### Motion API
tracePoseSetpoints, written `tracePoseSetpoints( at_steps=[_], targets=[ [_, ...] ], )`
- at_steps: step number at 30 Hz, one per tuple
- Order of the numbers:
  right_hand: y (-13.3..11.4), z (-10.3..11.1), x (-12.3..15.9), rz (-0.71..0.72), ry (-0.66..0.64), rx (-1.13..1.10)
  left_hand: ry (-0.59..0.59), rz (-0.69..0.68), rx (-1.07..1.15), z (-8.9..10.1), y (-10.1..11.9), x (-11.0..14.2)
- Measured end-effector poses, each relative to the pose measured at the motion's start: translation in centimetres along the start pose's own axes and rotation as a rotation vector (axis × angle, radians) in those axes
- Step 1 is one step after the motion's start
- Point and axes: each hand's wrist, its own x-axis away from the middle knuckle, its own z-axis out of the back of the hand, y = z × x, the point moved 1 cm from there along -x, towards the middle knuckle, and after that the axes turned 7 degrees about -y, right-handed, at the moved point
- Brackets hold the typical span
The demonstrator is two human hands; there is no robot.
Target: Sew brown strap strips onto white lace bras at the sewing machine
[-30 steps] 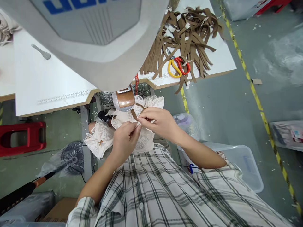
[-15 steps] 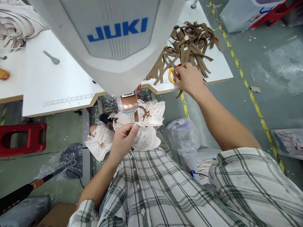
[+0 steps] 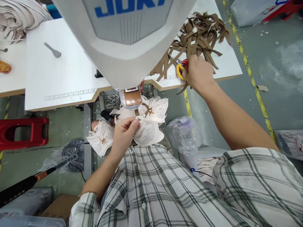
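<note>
My left hand [image 3: 125, 135] pinches the edge of a white lace bra [image 3: 149, 134] between thumb and fingers, close to my lap. Small brown bows decorate the lace, and a brown strip runs from it under the sewing machine's round work plate [image 3: 131, 98]. Over on the right, my right hand [image 3: 200, 72] is closed on the red and yellow handles of a pair of scissors [image 3: 180, 70] at the table's front edge. The scissors' blades point toward a heap of brown fabric strips [image 3: 201, 37]. My palm hides part of the handles.
The white sewing machine head [image 3: 127, 56] overhangs the middle of the white table [image 3: 59, 72]. A grey lever [image 3: 52, 49] and beige fabric [image 3: 21, 19] lie to the left. Below stand a red stool [image 3: 26, 134] and a plastic-wrapped bundle [image 3: 184, 134].
My right hand has closed further over the scissors and turned them slightly, near the same spot. My left hand keeps its pinch on the bra. The whole view has shifted a little.
</note>
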Motion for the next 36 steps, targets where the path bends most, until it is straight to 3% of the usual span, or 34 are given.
tracePoseSetpoints(
  at_steps=[4, 7, 10, 13, 19, 29, 36],
  targets=[
    [0.2, 2.2, 5.2, 0.051, 0.073, -0.046, 0.033, -0.054, 0.011, 0.2, 0.0, 0.0],
    [-0.1, 4.1, 12.3, 0.247, 0.124, -0.153, 0.036, -0.067, 0.009, 0.1, 0.3, 0.0],
    [-1.6, 5.2, 19.4, 0.571, 0.110, -0.229, 0.024, -0.063, -0.009, -0.3, 0.6, -0.1],
    [-3.4, 5.2, 23.4, 0.716, 0.093, -0.214, 0.024, -0.076, -0.028, -0.8, 0.8, -0.1],
    [-4.8, 4.4, 23.6, 0.690, 0.035, -0.219, 0.026, -0.128, -0.106, -1.3, 0.9, 0.4],
    [-4.9, 5.2, 23.5, 0.682, -0.019, -0.166, 0.103, -0.208, -0.359, -1.0, 1.1, 0.8],
    [-4.7, 4.4, 23.4, 0.709, 0.007, -0.198, 0.076, -0.154, -0.280, -0.8, 1.0, 0.4]
  ],
)
